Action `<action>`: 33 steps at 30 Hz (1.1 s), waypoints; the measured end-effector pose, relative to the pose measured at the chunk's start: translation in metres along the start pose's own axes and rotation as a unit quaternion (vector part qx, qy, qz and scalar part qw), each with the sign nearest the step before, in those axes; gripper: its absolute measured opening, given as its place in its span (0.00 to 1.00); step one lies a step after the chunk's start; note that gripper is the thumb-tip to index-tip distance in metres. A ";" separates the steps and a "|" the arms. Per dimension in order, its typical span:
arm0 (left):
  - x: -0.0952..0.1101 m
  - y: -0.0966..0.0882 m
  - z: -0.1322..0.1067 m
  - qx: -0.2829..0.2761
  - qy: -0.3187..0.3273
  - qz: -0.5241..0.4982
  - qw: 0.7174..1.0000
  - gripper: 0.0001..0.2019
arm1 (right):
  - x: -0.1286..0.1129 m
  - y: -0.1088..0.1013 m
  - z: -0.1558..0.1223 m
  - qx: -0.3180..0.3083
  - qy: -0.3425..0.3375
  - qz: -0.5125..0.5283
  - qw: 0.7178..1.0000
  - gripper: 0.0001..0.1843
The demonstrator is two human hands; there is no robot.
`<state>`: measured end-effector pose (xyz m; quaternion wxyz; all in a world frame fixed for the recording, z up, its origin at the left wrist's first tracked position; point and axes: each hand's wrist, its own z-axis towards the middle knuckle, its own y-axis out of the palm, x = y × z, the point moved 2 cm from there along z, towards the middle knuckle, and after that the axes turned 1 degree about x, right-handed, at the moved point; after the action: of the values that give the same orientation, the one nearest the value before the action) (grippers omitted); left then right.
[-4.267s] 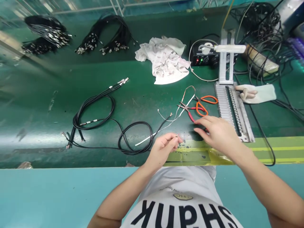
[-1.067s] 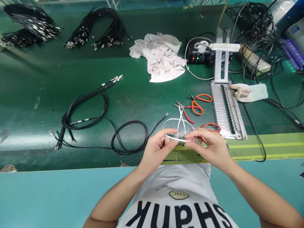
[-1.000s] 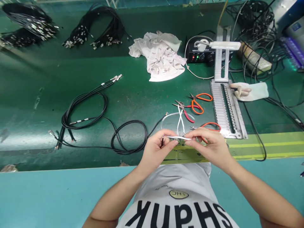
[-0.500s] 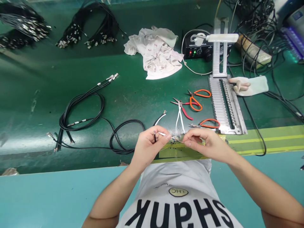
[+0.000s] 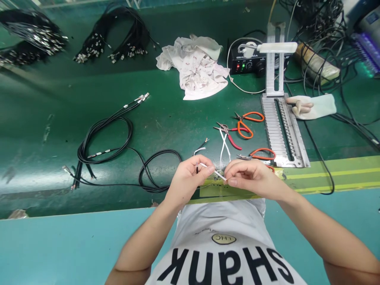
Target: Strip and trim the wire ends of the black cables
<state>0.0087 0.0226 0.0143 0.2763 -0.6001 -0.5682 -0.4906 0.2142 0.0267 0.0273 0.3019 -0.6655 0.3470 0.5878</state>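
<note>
The left hand [image 5: 188, 178] and the right hand [image 5: 252, 176] are both narrowly closed, working close together just left of the lower end of the slotted metal jig [image 5: 282, 130]. Each pinches one end of a thin white wire [image 5: 215, 172], and a short dark wire tip [image 5: 197, 169] stands up from the left hand's grip. The white wire has just swung from nearly level to a clear slant, its right end now lower than its left. Looser white strands [image 5: 223, 148] rise from between the hands toward the jig's left side. Nearer the jig lie red-handled pliers [image 5: 234, 140], orange-handled scissors [image 5: 244, 126] and orange-handled snips [image 5: 259, 153], the snips closest to it. Farther left of the jig, a coiled black cable [image 5: 158, 164] lies on the green bench mat [image 5: 178, 111], and a white cloth [image 5: 194, 67] sits up and left of it.
</note>
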 end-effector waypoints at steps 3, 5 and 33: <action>-0.002 0.004 0.005 -0.030 -0.029 -0.009 0.999 0.16 | -0.001 0.005 0.001 0.007 -0.061 0.076 0.995 0.04; -0.003 0.008 0.006 -0.045 -0.040 -0.001 0.998 0.16 | 0.000 0.010 0.003 0.021 -0.094 0.104 0.990 0.05; -0.003 0.017 -0.008 0.125 0.196 0.101 0.967 0.03 | 0.004 0.014 0.012 0.185 -0.147 -0.149 0.960 0.06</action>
<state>0.0230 0.0111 0.0183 0.5037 -0.5071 -0.4959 -0.4932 0.1963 0.0282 0.0220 0.5519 -0.5482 0.2983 0.5530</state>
